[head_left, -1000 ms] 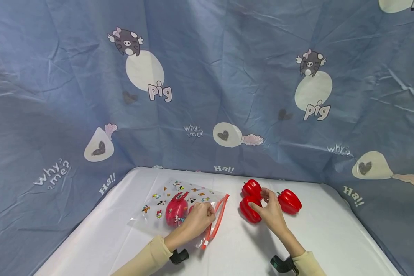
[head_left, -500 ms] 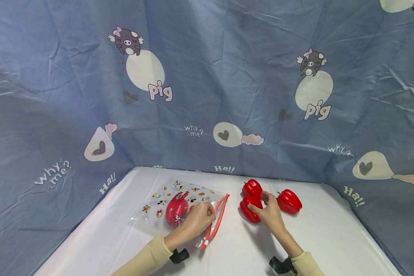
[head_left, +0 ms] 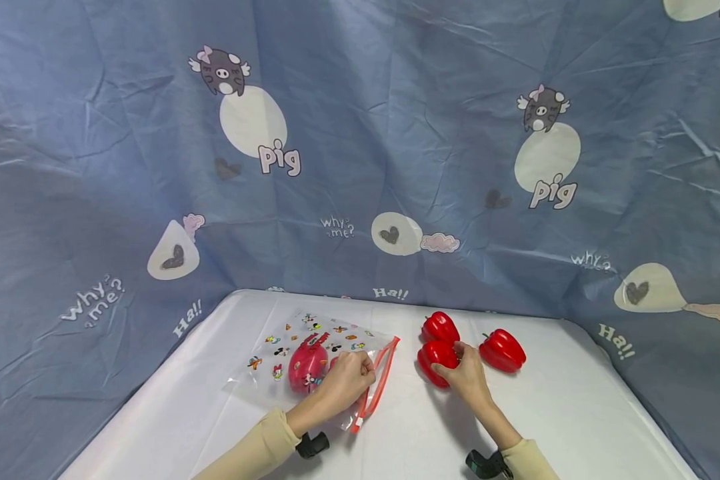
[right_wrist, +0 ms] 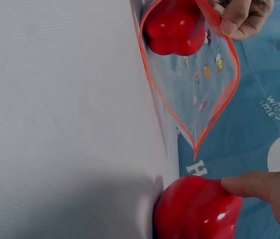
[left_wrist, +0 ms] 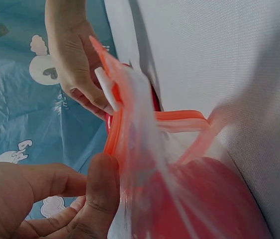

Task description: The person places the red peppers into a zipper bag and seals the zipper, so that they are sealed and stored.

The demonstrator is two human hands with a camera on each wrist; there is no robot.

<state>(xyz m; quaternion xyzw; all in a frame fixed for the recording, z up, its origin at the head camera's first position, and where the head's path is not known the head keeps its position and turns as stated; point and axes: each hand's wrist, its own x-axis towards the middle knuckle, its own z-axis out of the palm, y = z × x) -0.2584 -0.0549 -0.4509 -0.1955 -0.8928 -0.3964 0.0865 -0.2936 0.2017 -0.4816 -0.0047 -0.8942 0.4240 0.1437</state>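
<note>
My left hand (head_left: 347, 381) pinches the upper edge of a clear zip bag (head_left: 367, 335) with cartoon prints and a red zip strip (left_wrist: 182, 115). The bag's mouth gapes toward the right. Inside lies a red bell pepper (right_wrist: 175, 30); another red shape beside it is partly covered by my left hand. My right hand (head_left: 469, 379) grips the front one of the loose bell peppers (head_left: 433, 363), thumb on its near side and fingers at its right side. In the right wrist view the thumb (right_wrist: 246, 184) presses on this pepper (right_wrist: 197, 206); the other fingers are mostly hidden.
A second loose bell pepper (head_left: 439, 326) sits right behind the gripped one. Another bell pepper (head_left: 503, 351) lies to the right of my right hand. The white tabletop (head_left: 576, 400) ends at a blue printed cloth (head_left: 348, 167) hanging behind and at the sides.
My right hand has moved slightly left and down, its fingers closing in on the front bell pepper. The left hand and the bag have stayed put.
</note>
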